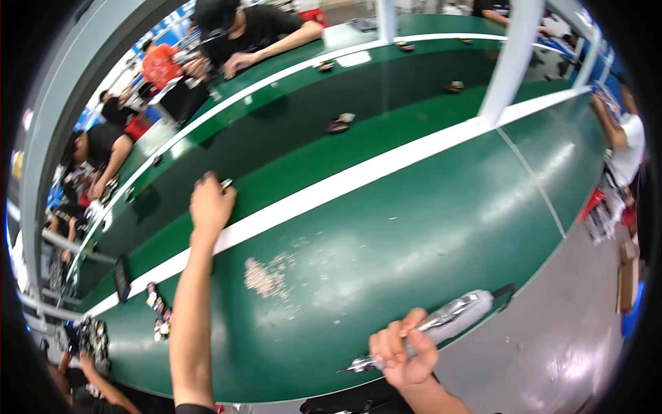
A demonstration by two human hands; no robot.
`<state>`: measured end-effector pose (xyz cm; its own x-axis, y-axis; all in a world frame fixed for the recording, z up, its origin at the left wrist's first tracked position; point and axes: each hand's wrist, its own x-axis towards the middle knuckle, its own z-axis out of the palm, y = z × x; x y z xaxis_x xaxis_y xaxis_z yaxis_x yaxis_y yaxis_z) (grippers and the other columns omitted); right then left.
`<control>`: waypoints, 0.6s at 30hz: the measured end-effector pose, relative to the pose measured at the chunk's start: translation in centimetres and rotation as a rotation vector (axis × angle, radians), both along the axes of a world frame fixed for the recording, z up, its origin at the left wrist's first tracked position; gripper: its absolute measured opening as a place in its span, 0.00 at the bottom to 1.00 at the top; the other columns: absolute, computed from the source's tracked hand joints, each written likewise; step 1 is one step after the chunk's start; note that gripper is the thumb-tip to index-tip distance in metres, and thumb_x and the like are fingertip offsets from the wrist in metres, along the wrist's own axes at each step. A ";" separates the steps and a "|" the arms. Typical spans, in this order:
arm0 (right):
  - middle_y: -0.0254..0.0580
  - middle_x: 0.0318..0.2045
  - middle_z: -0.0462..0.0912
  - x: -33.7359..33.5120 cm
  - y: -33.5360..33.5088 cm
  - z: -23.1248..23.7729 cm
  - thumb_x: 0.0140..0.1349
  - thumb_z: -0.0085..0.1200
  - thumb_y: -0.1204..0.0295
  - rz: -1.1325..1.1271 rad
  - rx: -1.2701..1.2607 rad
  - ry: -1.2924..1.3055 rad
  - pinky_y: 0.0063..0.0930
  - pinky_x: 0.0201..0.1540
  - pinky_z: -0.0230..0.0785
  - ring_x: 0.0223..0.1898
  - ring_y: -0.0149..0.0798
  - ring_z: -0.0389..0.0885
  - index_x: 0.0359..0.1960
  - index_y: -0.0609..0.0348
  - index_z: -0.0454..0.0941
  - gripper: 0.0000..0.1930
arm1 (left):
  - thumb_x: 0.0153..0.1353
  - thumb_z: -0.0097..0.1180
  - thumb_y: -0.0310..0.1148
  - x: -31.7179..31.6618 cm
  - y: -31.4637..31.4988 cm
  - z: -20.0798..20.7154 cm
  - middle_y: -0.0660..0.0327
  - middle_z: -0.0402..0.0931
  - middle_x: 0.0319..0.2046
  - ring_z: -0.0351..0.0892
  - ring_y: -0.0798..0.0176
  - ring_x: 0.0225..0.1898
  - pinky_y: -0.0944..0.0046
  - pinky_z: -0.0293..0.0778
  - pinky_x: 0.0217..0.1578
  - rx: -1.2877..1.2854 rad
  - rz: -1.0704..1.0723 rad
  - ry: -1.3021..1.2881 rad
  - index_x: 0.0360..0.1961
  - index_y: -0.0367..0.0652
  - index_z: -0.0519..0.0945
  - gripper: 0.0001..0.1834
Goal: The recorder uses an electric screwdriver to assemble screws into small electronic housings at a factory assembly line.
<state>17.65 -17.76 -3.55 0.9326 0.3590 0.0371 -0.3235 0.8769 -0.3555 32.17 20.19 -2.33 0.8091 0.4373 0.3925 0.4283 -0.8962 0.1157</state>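
My right hand [405,348] is wrapped round a grey electric screwdriver [460,314] at the near edge of the green table [427,228]. Its thin bit points left, over the tabletop. My left arm stretches across the white rail [303,200], and my left hand [212,203] is over the near side of the green conveyor belt [289,169]. The left fingers are curled closed; a small dark and white bit shows beside them, too little to name. Between my arms, a loose heap of small pale pieces [265,277] lies scattered on the table.
Several small dark assemblies ride on the belt, one with a white part [338,124]. A row of small parts [158,310] lies left of my left arm, near a black block [122,279]. A white post [507,69] rises from the rail. Co-workers sit across the belt and at both ends.
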 end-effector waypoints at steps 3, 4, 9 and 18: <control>0.33 0.13 0.62 -0.5 0.3 -0.1 0.65 0.43 0.72 0.049 0.119 0.052 0.30 0.27 0.57 0.17 0.31 0.62 0.40 0.53 0.70 0.05 | 0.52 0.49 0.25 -1.1 2.5 -0.8 0.45 0.76 0.35 0.76 0.41 0.36 0.48 0.71 0.40 0.098 -0.189 -0.086 0.44 0.34 0.72 0.16; 0.32 0.13 0.62 -0.7 0.6 0.2 0.65 0.43 0.73 0.073 0.135 0.054 0.29 0.27 0.57 0.17 0.31 0.62 0.40 0.54 0.70 0.04 | 0.54 0.50 0.24 -2.0 4.4 -0.9 0.46 0.76 0.38 0.76 0.42 0.39 0.50 0.72 0.42 0.059 -0.165 -0.109 0.46 0.35 0.72 0.17; 0.30 0.14 0.61 -0.8 0.2 1.2 0.66 0.43 0.72 0.087 0.120 0.085 0.22 0.24 0.56 0.17 0.27 0.61 0.37 0.56 0.68 0.03 | 0.56 0.49 0.16 -6.7 -1.4 1.6 0.51 0.74 0.44 0.75 0.53 0.44 0.63 0.70 0.44 -0.438 -0.432 -0.189 0.50 0.35 0.71 0.19; 0.28 0.13 0.60 -0.4 -0.8 1.0 0.66 0.42 0.70 0.162 0.098 0.091 0.23 0.25 0.57 0.15 0.27 0.60 0.32 0.54 0.66 0.05 | 0.54 0.45 0.16 -22.4 -19.9 6.7 0.51 0.69 0.55 0.65 0.42 0.56 0.50 0.62 0.58 -0.262 -0.824 0.306 0.56 0.36 0.70 0.25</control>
